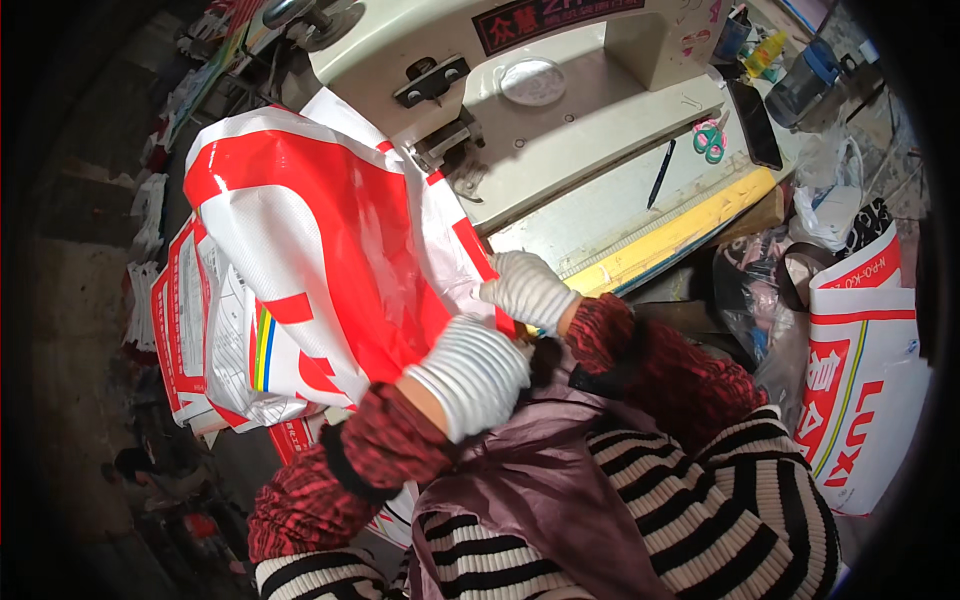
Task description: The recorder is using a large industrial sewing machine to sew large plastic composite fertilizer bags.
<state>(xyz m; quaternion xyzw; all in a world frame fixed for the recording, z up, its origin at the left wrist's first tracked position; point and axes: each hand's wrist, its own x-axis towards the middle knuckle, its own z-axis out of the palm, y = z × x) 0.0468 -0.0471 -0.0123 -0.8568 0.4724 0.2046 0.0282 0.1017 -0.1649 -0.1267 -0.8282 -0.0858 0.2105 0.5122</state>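
A large red and white woven plastic sack (365, 250) rises in loose folds at the left, in front of the sewing machine. My left hand (470, 378), in a white ribbed glove, is closed at the sack's lower right edge; its fingertips are mostly hidden. Just beyond it, my right hand (530, 290), gloved alike, pinches the sack's edge strip beside the machine table's yellow front. The two hands are close together, near my body. An industrial sewing machine (440, 30) stands behind the sack, whose top touches its needle end.
On the machine table (600, 215) lie a black pen (662, 175), green-handled scissors (709, 142) and a dark phone (754, 125). A bluish plastic jug (803, 85) stands at the far right. Folded printed sacks (862, 400) lean at right; more sacks (180, 320) lie at left.
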